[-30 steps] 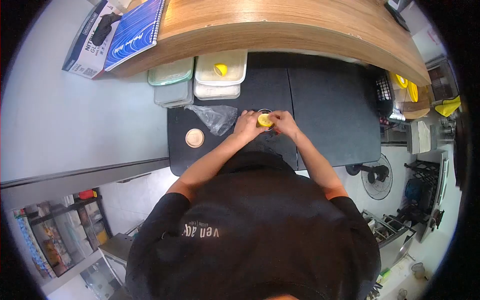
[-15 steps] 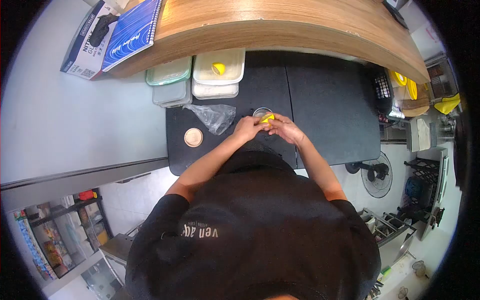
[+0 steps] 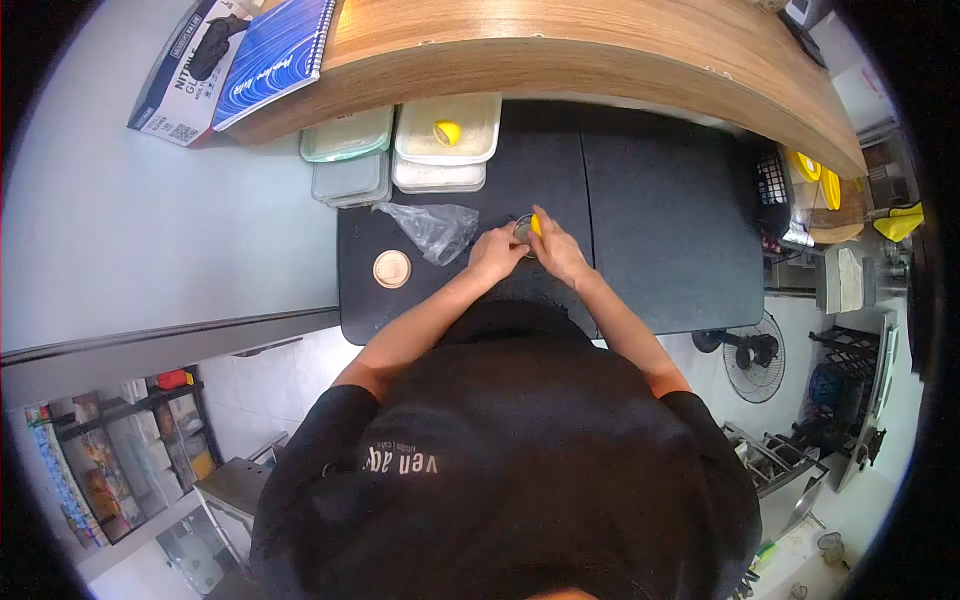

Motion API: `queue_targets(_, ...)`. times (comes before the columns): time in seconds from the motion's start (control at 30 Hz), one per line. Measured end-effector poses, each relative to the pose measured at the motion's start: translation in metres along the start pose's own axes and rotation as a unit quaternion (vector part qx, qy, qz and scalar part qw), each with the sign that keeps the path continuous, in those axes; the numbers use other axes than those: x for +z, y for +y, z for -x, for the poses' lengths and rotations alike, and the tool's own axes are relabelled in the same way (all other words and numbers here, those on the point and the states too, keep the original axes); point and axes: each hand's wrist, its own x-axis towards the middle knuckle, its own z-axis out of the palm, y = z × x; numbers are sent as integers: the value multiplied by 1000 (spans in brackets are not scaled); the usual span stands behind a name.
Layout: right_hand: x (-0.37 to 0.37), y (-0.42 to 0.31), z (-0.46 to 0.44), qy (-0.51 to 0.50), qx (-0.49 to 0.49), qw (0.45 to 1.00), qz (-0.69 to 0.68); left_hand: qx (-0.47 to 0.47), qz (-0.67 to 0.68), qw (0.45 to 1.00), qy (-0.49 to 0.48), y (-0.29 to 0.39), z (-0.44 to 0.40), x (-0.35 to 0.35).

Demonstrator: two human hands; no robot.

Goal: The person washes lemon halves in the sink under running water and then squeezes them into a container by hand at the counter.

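The yellow citrus piece (image 3: 537,224) is located at the right side of the small round vessel (image 3: 521,230), close against its rim. The citrus piece is gripped by the right grip (image 3: 560,250), and is partly covered by the fingers. The left grip (image 3: 497,254) is closed on the near left side of the vessel; part of the rim is hidden between the two grips, and the contents cannot be made out.

The vessel is positioned on the black surface (image 3: 670,220), to the left of its seam. To the left of the vessel, just beyond the left grip, a crumpled clear bag (image 3: 440,232) is laid. Farther left and nearer the wearer, a round tan lid (image 3: 392,269) is laid flat.

Beyond the vessel and to its left, two stacks of containers are placed side by side: a green-rimmed container (image 3: 347,136) on a clear container (image 3: 350,181), and a white-rimmed container (image 3: 470,125) on a lower container (image 3: 440,177). A cut lemon (image 3: 447,132) is supported on the white-rimmed container.

Well beyond the vessel, the far edge of the surface is overhung by a wooden shelf (image 3: 560,55). Far to the vessel's right, a black basket (image 3: 771,183) is located.
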Motion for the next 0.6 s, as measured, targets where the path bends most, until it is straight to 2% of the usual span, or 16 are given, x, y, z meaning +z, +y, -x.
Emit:
queue_targets(0.1,-9,-16,-2,-54,44,996,53,41,0,999,28,-3,-2,2)
queue_targets(0.2,0,-8,-5,-10,-13,996,83,44,-11,998,45,-4,-2,3)
queue_targets(0.3,6,-6,-10,-34,10,988,148,47,-14,997,64,-3,-1,2)
queue_targets(0.4,3,-12,-13,2,18,989,145,38,13,996,79,3,1,-1)
queue_targets(0.47,5,-13,-16,7,36,988,147,2,21,999,46,5,1,-3)
queue_targets(0.53,3,-13,-21,14,50,987,150,15,20,998,60,5,2,-3)
queue_targets(0.6,0,-17,-21,-11,91,992,86,27,17,997,75,-5,-1,3)
